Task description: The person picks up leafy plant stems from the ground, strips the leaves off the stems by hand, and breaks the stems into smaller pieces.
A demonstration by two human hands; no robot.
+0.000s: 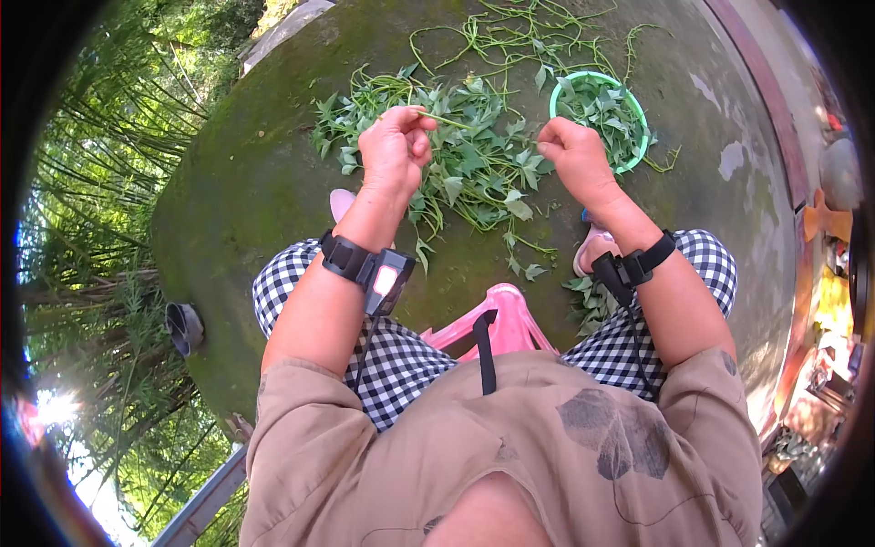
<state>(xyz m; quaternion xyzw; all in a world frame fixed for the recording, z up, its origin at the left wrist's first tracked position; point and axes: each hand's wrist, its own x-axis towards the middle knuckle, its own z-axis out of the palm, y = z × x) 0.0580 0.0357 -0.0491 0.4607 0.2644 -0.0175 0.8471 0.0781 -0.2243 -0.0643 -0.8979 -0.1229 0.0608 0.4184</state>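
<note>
My left hand [394,153] is closed in a pinch on a thin green leafy stem [447,119], which runs from its fingertips toward the right. To the right, my right hand [581,159] pinches with thumb and forefinger at the leafy end of the stem; its exact hold is partly hidden. Below both hands a loose pile of green leafy vines [469,159] lies on the ground. Just beyond my right hand stands a round basket with a light green rim [644,123], holding picked leaves [597,108].
Bare stems [492,36] lie tangled beyond the pile on the mossy concrete [264,173]. A pink plastic stool [501,314] shows between my knees. More leaves [592,305] lie by my right foot. A dark pot [185,328] lies at the left edge near green plants.
</note>
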